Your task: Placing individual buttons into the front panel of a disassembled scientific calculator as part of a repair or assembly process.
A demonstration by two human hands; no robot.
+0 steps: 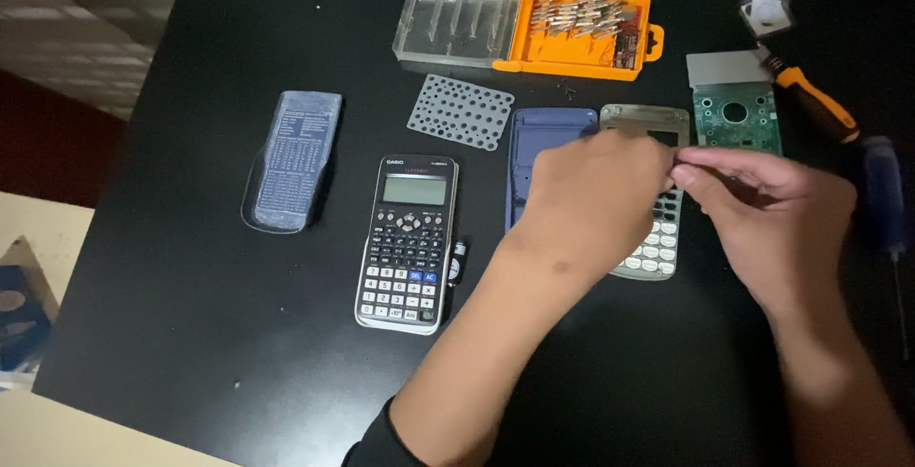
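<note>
Head view looks down on a black table [238,314] where both hands meet above a grey calculator front panel [658,238]. Left hand [596,195] hovers over that panel with its fingers curled inward, their tips hidden behind its back, so what it grips cannot be told. Right hand [772,205] comes in from the panel's right side, thumb and forefinger pinched together close to the left hand's fingertips; whether something small sits between them is too blurred to tell. Just left of the panel lies a blue back shell [538,157], partly covered by the left hand. Further left of the panel stands a whole black calculator [407,243] with a small dark part [457,262] touching its right edge, and beyond it a translucent slide cover [291,162]. Up and left of the panel rests a perforated grey key mat [460,111], with an orange bit case [534,30] open behind it. Right of the panel sit a green circuit board [736,116], an orange-handled screwdriver [810,100] and a blue-handled screwdriver [884,200].
</note>
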